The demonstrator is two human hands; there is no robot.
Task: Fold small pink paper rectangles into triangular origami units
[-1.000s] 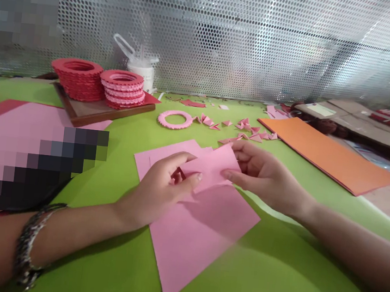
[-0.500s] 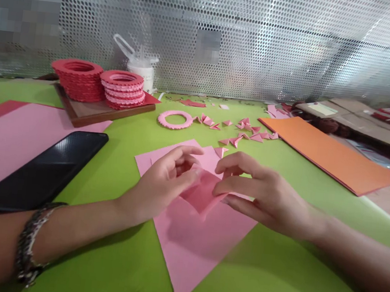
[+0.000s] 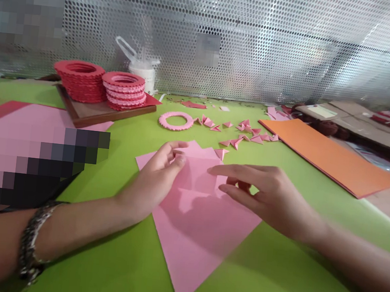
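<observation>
Paper (image 3: 197, 175), a small pink piece, is sitting between the two hands, just above a big pink sheet (image 3: 202, 239) that is lying flat on the green worktop (image 3: 111, 248). The left hand (image 3: 155, 172) is holding the paper's left side, with its thumb pressing close to the fingers. The right hand (image 3: 270, 191) is half curled at the other side; one finger is reaching over the paper and the thumb is sitting a bit lower. Blur is hiding whether these two are pinching the edge.

For doing this bit well, the left thumb should be staying firm while the right finger is pushing softly, so the edges are matching and the paper is not crumpling.

The paper's near edge is running from side to side, from one hand toward the other. It is looking almost square, so no long way is showing clearly. The big sheet is pointing one corner back, between the two arms. Past the hands, a pink ring (image 3: 163, 120) and little folded pieces (image 3: 236, 143) are lying.
</observation>
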